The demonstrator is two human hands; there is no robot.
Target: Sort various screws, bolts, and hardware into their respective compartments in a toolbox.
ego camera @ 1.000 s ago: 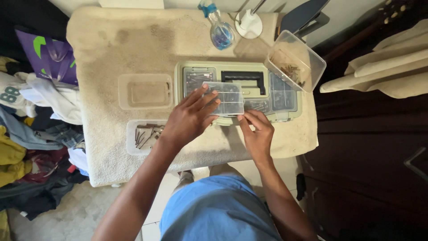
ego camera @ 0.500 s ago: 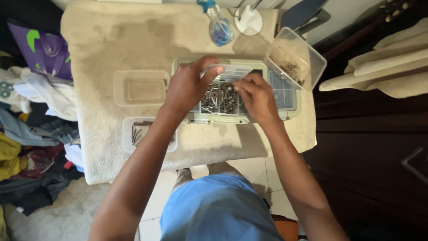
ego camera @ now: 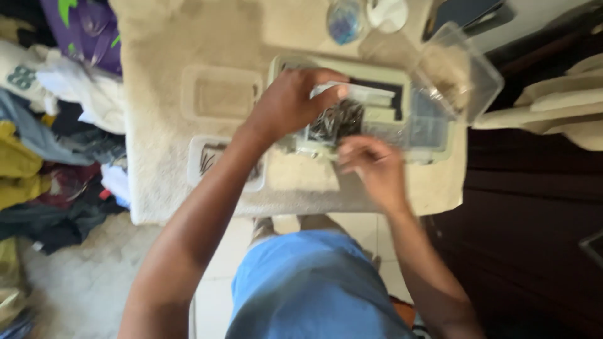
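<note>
Person: stands at the near edge in a blue top, both arms reaching forward over the towel-covered bench (ego camera: 163,157).
Right hand (ego camera: 372,168): nearest, at the front edge of the organiser case; fingers curled loosely together. The blur hides whether it pinches anything, so I cannot tell.
Left hand (ego camera: 290,103): just beyond, closed around the clear lid (ego camera: 361,95), fingertips on its near left end, the lid lifted over the middle compartment.
Clear lid: one; its long axis runs left to right across the case, tilted up.
Organiser case (ego camera: 377,119): one, pale green, lying flat on the bench with its long side left to right.
Screws (ego camera: 336,120): a dark heap in the open compartment under the lid; too blurred to count.
Near-left tray (ego camera: 217,164): one clear tray holding a few dark pieces.
Far-left tray (ego camera: 221,94): one clear tray, behind the first.
Tub (ego camera: 461,69): one clear tub, tilted, at the case's far right corner.
Far edge: one blue bottle (ego camera: 344,19), one white disc (ego camera: 387,12).
Floor, left: heap of clothes (ego camera: 50,138).
</note>
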